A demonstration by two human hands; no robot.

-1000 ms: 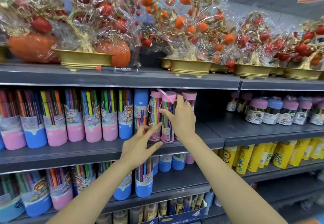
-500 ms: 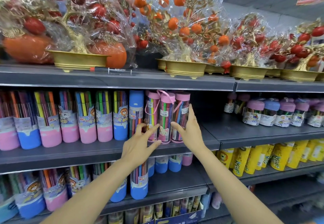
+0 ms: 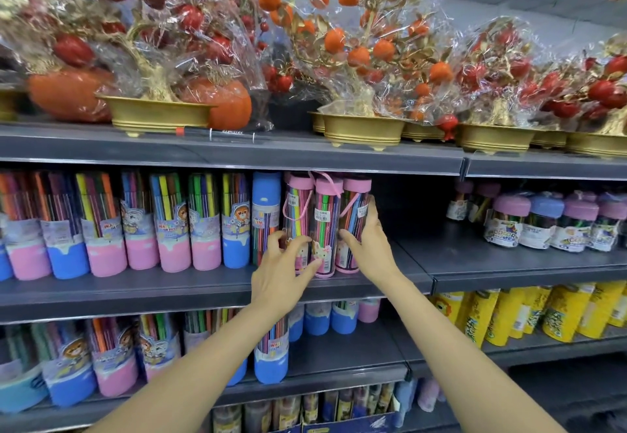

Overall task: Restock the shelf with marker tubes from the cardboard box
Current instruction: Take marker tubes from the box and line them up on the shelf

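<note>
Landmark: the blue tube (image 3: 266,217) standing at the end of the long row on the middle shelf (image 3: 190,288). Left of it, the row of pink- and blue-based marker tubes, unchanged. Just right of it, three pink-capped marker tubes (image 3: 324,224) stand upright, packed side by side near the shelf edge. Left hand (image 3: 283,271) has moved up from below the shelf lip; grip now curls round the base of the pink-capped tube nearest the blue tube, thumb on the middle one. Right hand (image 3: 371,246), a second ago holding the middle tube high, has slid to the far side of the group; grip is spread flat, pressing the outermost tube toward the blue tube. Judgement: this batch is placed, hands only squaring it up. Right of the group the shelf is bare, so more tubes fit. Cardboard box not clearly in view
</note>
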